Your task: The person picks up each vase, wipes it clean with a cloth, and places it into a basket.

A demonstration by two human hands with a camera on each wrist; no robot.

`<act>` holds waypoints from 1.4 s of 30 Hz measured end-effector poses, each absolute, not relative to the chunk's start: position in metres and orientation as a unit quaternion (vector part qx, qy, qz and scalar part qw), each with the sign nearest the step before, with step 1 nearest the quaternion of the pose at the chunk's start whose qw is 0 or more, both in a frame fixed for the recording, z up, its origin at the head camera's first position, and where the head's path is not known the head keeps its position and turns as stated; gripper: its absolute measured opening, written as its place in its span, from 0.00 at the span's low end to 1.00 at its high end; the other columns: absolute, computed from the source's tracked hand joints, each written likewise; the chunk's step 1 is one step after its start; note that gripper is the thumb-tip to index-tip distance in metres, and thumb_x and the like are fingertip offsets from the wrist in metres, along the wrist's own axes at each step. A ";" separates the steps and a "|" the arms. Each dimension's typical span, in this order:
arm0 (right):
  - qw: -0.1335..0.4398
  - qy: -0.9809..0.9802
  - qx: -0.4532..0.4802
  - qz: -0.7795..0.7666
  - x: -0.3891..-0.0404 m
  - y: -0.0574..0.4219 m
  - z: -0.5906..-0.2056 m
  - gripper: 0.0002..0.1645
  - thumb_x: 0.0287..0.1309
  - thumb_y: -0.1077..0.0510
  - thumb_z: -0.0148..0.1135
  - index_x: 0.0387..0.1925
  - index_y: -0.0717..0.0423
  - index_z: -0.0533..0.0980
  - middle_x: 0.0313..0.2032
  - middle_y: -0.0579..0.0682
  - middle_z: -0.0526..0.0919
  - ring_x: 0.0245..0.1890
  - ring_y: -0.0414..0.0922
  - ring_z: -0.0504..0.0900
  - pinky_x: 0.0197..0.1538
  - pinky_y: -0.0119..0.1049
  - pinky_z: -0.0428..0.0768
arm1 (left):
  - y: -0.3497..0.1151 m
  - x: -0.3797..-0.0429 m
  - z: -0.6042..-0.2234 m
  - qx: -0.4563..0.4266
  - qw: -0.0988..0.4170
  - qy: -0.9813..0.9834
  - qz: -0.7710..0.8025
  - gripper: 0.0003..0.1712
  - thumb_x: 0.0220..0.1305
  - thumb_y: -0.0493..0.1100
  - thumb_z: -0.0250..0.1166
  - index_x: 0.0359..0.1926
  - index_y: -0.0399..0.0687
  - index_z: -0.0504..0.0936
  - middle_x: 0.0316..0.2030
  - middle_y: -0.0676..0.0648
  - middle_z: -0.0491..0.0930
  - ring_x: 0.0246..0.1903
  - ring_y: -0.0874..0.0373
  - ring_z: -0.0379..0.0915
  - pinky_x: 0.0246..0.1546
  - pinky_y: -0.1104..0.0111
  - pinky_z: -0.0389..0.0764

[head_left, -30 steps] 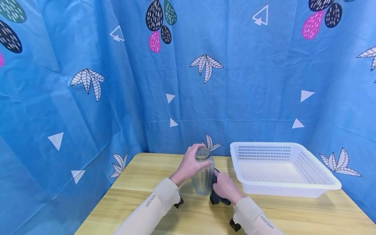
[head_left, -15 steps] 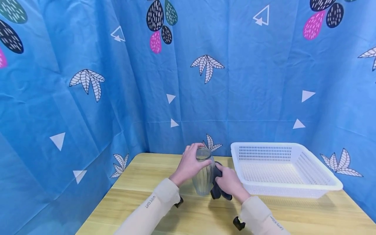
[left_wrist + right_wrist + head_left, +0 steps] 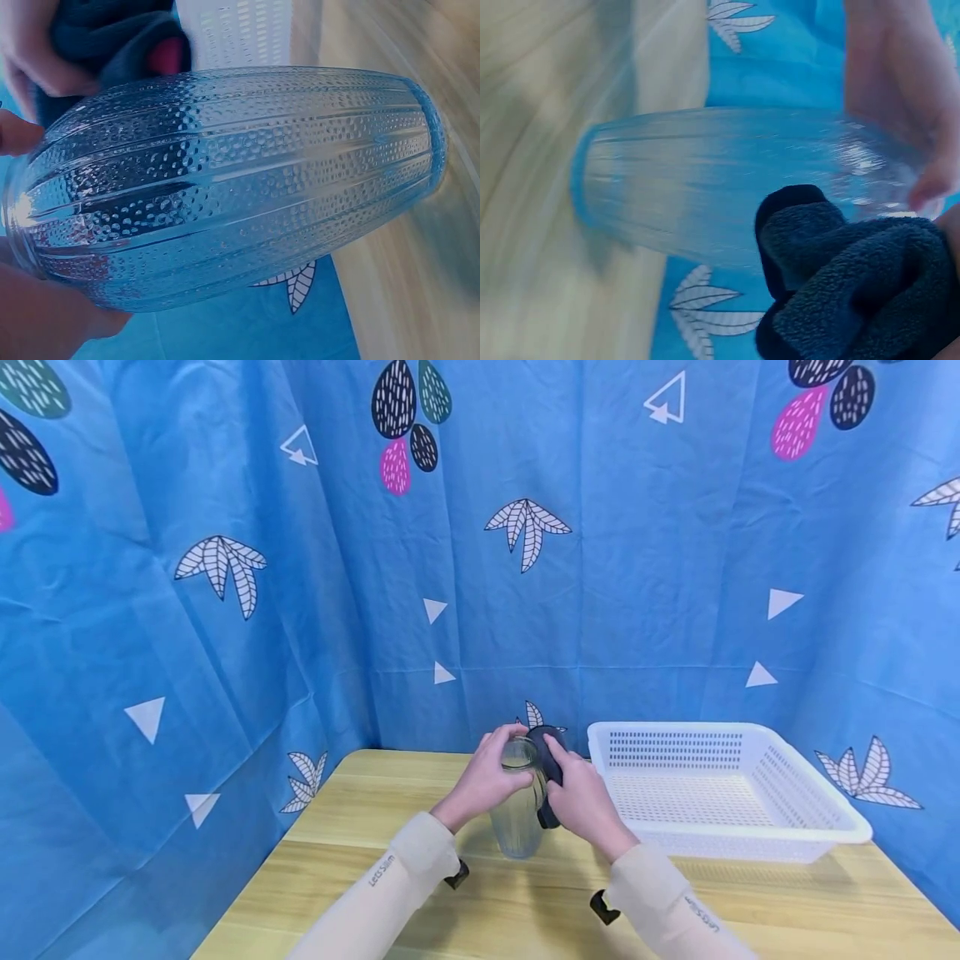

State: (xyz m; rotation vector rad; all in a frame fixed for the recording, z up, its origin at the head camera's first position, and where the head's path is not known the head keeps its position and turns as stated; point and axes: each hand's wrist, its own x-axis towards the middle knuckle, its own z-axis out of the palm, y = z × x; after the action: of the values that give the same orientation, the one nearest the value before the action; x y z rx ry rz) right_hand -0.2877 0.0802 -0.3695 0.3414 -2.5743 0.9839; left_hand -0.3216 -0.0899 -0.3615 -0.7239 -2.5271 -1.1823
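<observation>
Glass, ribbed and dimpled, forms the vase (image 3: 247,180), its texture sharpest in the left wrist view, which alone shows a red patch (image 3: 165,56) amid the dark cloth (image 3: 124,36); the right wrist view shows its fuzzy pile. Thumb and fingers of the left hand (image 3: 486,779) curl round the vase's neck, holding it nearly upright over the wooden table (image 3: 337,843). The right hand (image 3: 587,797) grips the cloth beside it; whether cloth meets glass is unclear. Rightward sits a white slotted basket (image 3: 735,836).
</observation>
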 end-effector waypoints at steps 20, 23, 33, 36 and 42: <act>0.008 -0.938 0.113 0.328 -0.304 0.079 -0.444 0.38 0.50 0.64 0.55 0.66 0.55 0.61 0.51 0.62 0.77 0.24 0.47 0.73 0.30 0.40 0.69 | -0.087 -0.324 -0.372 -0.233 0.181 -0.878 -0.377 0.32 0.49 0.62 0.67 0.55 0.67 0.67 0.54 0.56 0.63 0.56 0.60 0.56 0.52 0.58 0.67; 0.022 -0.934 0.104 0.341 -0.304 0.080 -0.441 0.39 0.50 0.63 0.57 0.66 0.54 0.61 0.52 0.62 0.76 0.30 0.46 0.76 0.33 0.40 0.71 | -0.086 -0.323 -0.370 -0.222 0.190 -0.884 -0.366 0.31 0.48 0.63 0.66 0.53 0.66 0.68 0.49 0.52 0.63 0.51 0.60 0.56 0.48 0.60 0.67; 0.135 -0.915 0.092 0.369 -0.298 0.083 -0.399 0.40 0.48 0.62 0.59 0.66 0.45 0.63 0.46 0.60 0.80 0.34 0.49 0.80 0.32 0.40 0.74 | -0.089 -0.316 -0.357 -0.219 0.183 -0.897 -0.339 0.33 0.50 0.57 0.68 0.57 0.58 0.68 0.53 0.57 0.70 0.56 0.58 0.61 0.55 0.58 0.65; 0.161 -0.911 0.093 0.369 -0.294 0.082 -0.387 0.40 0.49 0.62 0.57 0.66 0.40 0.62 0.47 0.59 0.80 0.30 0.47 0.79 0.29 0.37 0.71 | -0.091 -0.314 -0.354 -0.235 0.164 -0.893 -0.347 0.34 0.50 0.53 0.69 0.58 0.56 0.67 0.54 0.55 0.70 0.58 0.56 0.62 0.56 0.57 0.65; 0.207 -0.899 0.114 0.369 -0.288 0.079 -0.377 0.40 0.51 0.63 0.55 0.66 0.38 0.61 0.56 0.55 0.75 0.44 0.51 0.78 0.36 0.41 0.74 | -0.091 -0.314 -0.352 -0.257 0.133 -0.884 -0.366 0.34 0.50 0.49 0.67 0.60 0.53 0.67 0.55 0.53 0.68 0.57 0.55 0.61 0.55 0.56 0.66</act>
State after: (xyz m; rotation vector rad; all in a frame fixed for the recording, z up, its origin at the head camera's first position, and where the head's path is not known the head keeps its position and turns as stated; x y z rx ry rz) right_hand -0.2879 0.0792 -0.3768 0.3174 -2.5036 1.0285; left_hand -0.3144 -0.0915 -0.3520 -0.7461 -2.5648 -1.0625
